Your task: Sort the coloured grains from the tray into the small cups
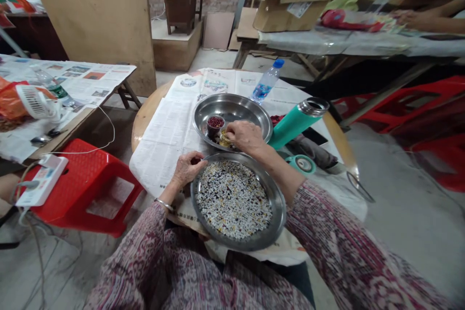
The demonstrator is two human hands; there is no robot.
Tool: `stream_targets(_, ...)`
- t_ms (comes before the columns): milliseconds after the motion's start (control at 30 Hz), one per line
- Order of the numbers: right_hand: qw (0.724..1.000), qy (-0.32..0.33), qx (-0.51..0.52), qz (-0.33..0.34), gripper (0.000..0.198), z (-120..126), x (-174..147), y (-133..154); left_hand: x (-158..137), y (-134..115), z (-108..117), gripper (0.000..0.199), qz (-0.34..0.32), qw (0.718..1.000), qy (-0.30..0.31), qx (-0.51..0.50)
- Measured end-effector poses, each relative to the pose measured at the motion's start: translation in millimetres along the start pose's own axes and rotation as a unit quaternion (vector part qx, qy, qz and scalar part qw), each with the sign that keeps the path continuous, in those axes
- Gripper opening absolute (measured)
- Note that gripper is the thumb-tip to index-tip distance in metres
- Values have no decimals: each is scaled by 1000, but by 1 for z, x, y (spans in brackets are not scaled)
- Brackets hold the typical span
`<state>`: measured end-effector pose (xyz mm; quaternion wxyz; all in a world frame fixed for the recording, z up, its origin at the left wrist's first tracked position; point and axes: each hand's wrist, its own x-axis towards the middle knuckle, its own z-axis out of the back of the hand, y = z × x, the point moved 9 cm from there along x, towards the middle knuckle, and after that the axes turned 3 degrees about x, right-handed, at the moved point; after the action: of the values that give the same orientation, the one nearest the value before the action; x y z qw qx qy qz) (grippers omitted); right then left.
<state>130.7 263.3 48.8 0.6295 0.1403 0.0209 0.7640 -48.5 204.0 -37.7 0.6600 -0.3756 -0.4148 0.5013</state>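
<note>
A round metal plate (281, 215) lies nearest me, spread with white grains mixed with dark and yellow ones. My left hand (189, 167) is closed at its upper left rim; something dark red shows by the fingers. Behind it stands a second, deeper metal plate (232, 98), partly overlapped by the near one. Inside that one are a small cup of dark red beans (215, 125) and, to its right, yellow kernels (225, 140). My right hand (246, 135) reaches over to these kernels with fingers pinched together, hiding whatever is between them.
Right of the plates stand a tilted green flask (298, 123), its cap (303, 163) and a plastic water bottle (268, 80). Newspaper (156, 140) covers the round table. A red stool (87, 179) carries a power strip (42, 181). Another person's hands (407, 18) are at the far right table.
</note>
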Motion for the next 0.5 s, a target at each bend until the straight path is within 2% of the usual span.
stream_targets(200,998,-27,56,-13,21,4,-2,-6,1,1,0,14,5,1000,0,0)
stream_targets(300,992,-53,112,-6,19,17,-12,-3,1,1,0,13,7,1000,-1,4)
stream_targets(400,980,-52,186,38,13,27,-45,9,1,0,0,13,2,1000,0,12)
stream_targets(433,976,-29,209,54,12,25,-63,15,1,-1,-1,13,1,1000,0,17)
stream_targets(500,963,59,241,103,11,10,-105,35,1,-2,0,13,-1,1000,-1,28)
